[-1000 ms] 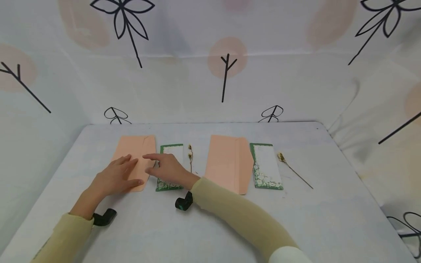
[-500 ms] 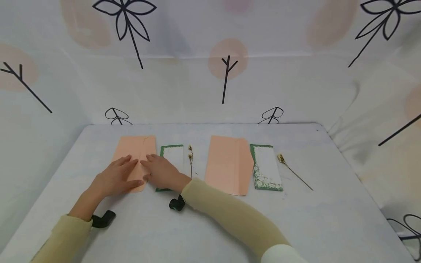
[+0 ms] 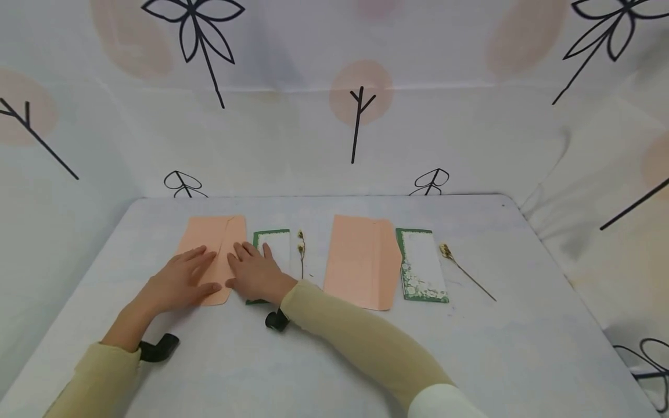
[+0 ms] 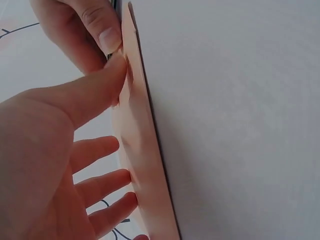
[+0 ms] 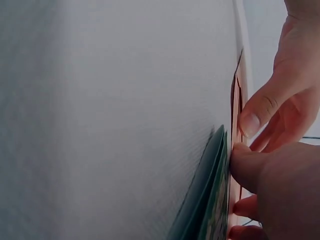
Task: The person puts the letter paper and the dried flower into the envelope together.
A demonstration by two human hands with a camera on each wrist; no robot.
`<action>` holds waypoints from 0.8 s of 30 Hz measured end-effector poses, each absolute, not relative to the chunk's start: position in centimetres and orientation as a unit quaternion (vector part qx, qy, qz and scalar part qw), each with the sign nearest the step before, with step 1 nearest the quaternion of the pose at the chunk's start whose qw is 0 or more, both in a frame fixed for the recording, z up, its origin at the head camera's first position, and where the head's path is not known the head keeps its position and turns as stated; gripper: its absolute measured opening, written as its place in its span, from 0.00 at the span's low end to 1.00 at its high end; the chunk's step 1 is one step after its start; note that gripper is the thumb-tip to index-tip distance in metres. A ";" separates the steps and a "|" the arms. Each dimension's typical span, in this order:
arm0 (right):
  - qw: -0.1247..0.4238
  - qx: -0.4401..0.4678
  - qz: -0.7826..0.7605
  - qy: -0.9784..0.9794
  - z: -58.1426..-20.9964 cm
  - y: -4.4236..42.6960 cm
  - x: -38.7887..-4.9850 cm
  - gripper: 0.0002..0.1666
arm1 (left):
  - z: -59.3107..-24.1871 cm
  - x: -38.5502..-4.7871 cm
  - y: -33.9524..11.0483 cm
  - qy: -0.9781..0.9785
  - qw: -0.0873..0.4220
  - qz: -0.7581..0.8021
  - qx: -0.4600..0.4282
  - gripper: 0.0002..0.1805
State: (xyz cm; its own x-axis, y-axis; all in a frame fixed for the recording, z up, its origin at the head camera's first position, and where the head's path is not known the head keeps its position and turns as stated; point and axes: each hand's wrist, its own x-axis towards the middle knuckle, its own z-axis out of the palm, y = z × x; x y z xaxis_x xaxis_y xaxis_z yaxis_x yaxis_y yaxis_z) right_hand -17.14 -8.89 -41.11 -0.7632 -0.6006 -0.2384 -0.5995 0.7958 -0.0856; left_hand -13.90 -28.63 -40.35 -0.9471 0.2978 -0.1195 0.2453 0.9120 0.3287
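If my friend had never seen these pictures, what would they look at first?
Probably the left hand and the right hand, close together at the peach envelope on the left of the table. Next might be the second peach envelope, near the middle, with a green-edged card just right of it. A big black flower drawing also stands out at the top left.

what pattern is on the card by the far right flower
The card has green edging with whitish printed flowers; the head view shows it best.

Free tabletop (image 3: 522, 363), near right; right sleeve (image 3: 366, 338), left hand (image 3: 172, 284) blocking leftward reach
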 end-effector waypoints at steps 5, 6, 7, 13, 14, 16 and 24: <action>0.127 -0.323 0.016 0.938 -41.2 -8.9 -17.1 0.38 | -40.3 -14.2 -28.8 0.974 0.072 0.162 0.141 0.41; 0.127 -0.323 0.020 0.938 -41.2 -9.0 -17.1 0.37 | -40.2 -14.3 -28.8 0.974 0.069 0.162 0.141 0.40; 0.127 -0.324 0.024 0.937 -41.2 -9.0 -17.1 0.37 | -40.3 -14.3 -28.8 0.975 0.067 0.160 0.140 0.40; 0.129 -0.328 0.034 0.935 -41.2 -9.1 -17.1 0.35 | -40.1 -14.6 -29.0 0.976 0.065 0.158 0.136 0.37; 0.129 -0.330 0.035 0.935 -41.2 -9.1 -17.1 0.35 | -40.0 -14.6 -29.0 0.975 0.064 0.160 0.138 0.36; 0.129 -0.332 0.040 0.933 -41.1 -9.1 -17.1 0.35 | -39.9 -14.6 -28.9 0.975 0.064 0.163 0.140 0.35; 0.119 -0.346 0.057 0.929 -40.4 -9.1 -17.1 0.34 | -39.6 -14.4 -28.5 0.975 0.062 0.164 0.135 0.33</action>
